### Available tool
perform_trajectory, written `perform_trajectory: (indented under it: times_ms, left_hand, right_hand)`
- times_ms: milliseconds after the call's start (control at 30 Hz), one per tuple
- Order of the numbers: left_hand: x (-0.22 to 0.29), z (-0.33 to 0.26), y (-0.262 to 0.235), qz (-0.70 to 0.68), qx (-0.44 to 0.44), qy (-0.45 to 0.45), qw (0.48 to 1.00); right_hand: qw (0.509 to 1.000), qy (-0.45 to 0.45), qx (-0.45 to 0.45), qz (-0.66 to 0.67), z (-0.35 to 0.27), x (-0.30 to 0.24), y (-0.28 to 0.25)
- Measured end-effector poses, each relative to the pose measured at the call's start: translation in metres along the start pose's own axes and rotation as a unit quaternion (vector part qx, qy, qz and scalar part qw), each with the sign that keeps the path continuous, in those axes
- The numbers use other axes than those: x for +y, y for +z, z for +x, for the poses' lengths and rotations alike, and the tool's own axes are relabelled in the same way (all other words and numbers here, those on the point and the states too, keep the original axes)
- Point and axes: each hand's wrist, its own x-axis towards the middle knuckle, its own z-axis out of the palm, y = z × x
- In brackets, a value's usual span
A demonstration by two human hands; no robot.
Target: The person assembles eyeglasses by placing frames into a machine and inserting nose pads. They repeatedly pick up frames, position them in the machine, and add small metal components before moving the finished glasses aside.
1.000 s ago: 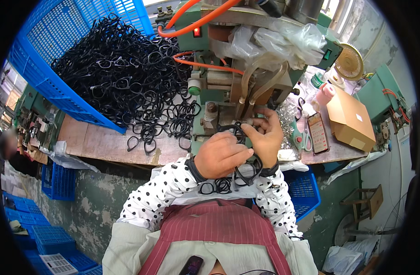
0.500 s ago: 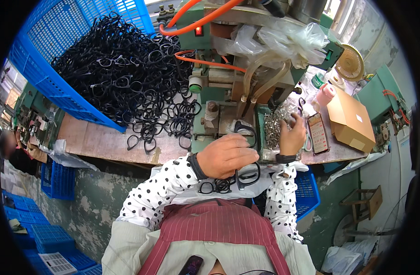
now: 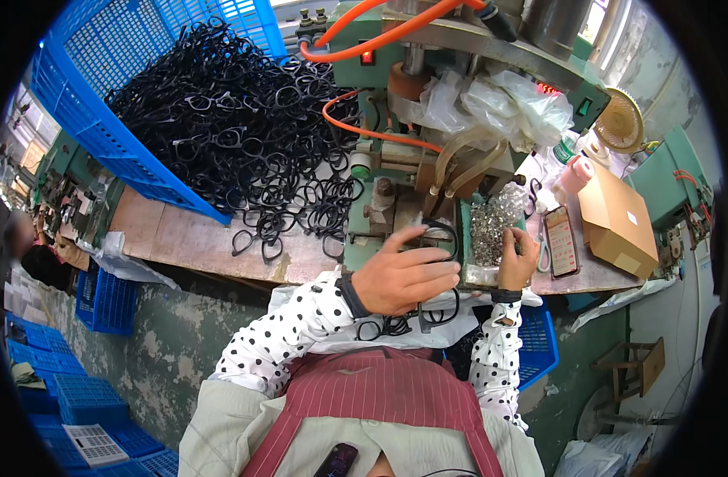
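Observation:
My left hand (image 3: 408, 274) lies across a black eyeglass frame (image 3: 457, 238) at the front of a green machine's metal fixture (image 3: 384, 211). One rim shows above the hand and another below it; the fingers curve over the middle, and the grip underneath is hidden. At the right, my right hand (image 3: 520, 261) has its fingertips pinched together at the edge of a tray of small shiny metal parts (image 3: 486, 230). Whatever is between those fingertips is too small to make out. More black eyeglass frames (image 3: 369, 329) rest in front of my apron, below the left hand.
A tilted blue crate (image 3: 129, 163) spills a large heap of black eyeglass frames (image 3: 245, 135) onto the table at left. Orange hoses (image 3: 388, 33) and plastic bags (image 3: 499, 103) hang on the machine. A phone (image 3: 561, 242), scissors (image 3: 544, 253) and cardboard box (image 3: 618, 222) are at right.
My right hand has gone from spread fingers above the metal parts to a pinch at the tray's near right edge. My left hand stays over the eyeglass frame. The whole view has shifted slightly.

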Motion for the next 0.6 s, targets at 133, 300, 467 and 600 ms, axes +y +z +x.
perform_trajectory:
  times_ms: [133,300,467,600]
  left_hand:
    - [-0.011,-0.027,-0.013,0.022,0.15,-0.033,0.988]
    - [-0.042,-0.093,-0.024,0.252,0.088,-0.336,0.903]
    - [-0.052,-0.139,-0.02,0.294,-0.079,-0.419,0.855]
    - [-0.061,-0.132,-0.028,0.222,0.022,-0.439,0.871]
  right_hand:
    - [0.997,0.058,0.015,0.045,0.0,0.009,0.003]
    - [0.992,0.101,0.024,0.068,-0.002,0.013,0.007]
    - [0.995,0.101,0.015,0.025,0.0,0.017,0.011]
    - [0.997,0.025,0.04,-0.063,-0.001,0.011,0.011]
